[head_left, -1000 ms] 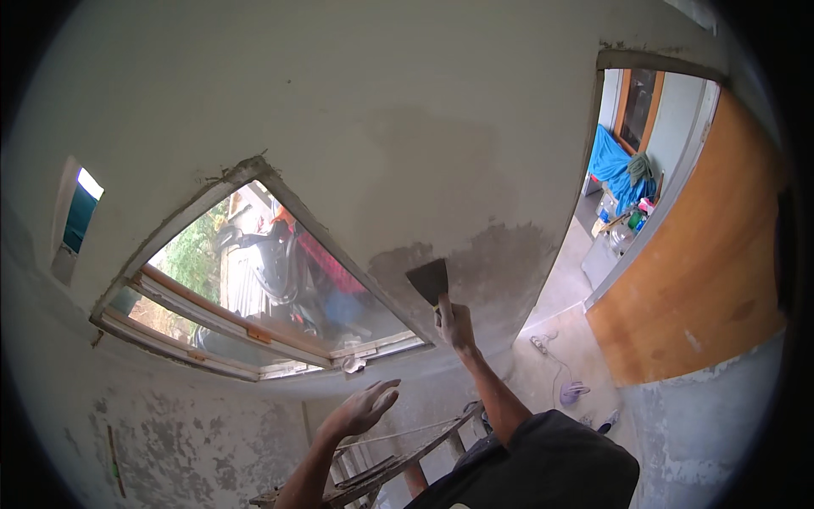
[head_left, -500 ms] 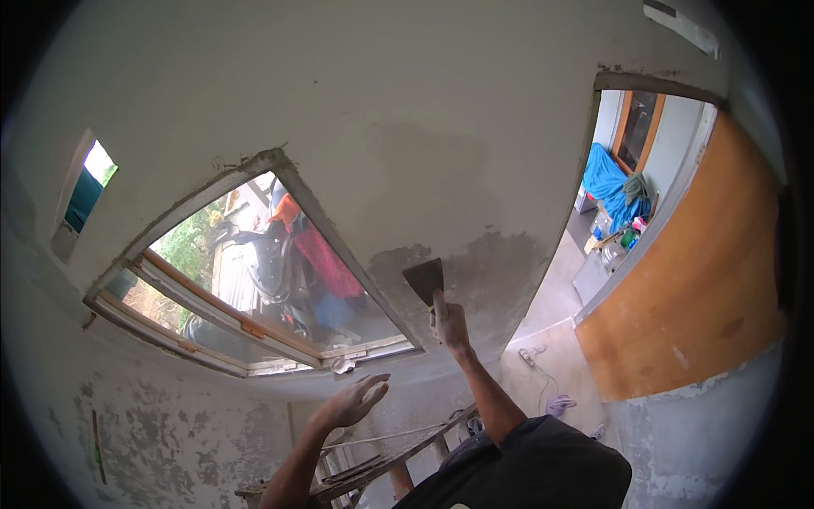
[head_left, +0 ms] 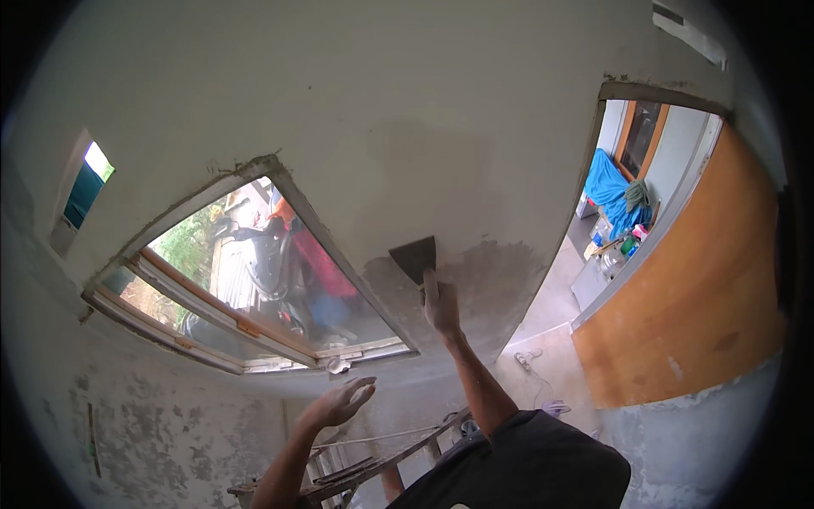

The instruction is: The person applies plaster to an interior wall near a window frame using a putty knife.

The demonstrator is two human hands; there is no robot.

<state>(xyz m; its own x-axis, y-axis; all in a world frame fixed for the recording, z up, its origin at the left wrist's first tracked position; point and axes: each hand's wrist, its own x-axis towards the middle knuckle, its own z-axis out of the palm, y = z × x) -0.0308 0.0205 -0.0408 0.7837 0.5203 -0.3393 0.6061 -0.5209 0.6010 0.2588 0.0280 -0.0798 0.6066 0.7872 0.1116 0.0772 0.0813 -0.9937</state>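
A putty knife with a wide dark blade (head_left: 415, 258) is in my right hand (head_left: 440, 305), its handle wrapped by my fingers. The blade lies against the wall (head_left: 500, 204) between the window and the doorway, at the upper edge of a darker, uneven grey patch (head_left: 492, 267). A paler damp-looking area (head_left: 432, 157) stretches above it. My left hand (head_left: 341, 402), dusted white, hovers below the window sill with its fingers stretched out and nothing in it.
To the left is a window (head_left: 254, 271) with a motorbike behind it; a small whitish object (head_left: 338, 366) sits on its sill. Below my arms stands a wooden scaffold (head_left: 373, 467). An orange-brown panel (head_left: 678, 297) is right of the doorway, and a power strip (head_left: 523, 361) with a cord lies on the floor.
My right hand has moved the putty knife up and slightly left along the wall. My left hand has shifted a little to the left.
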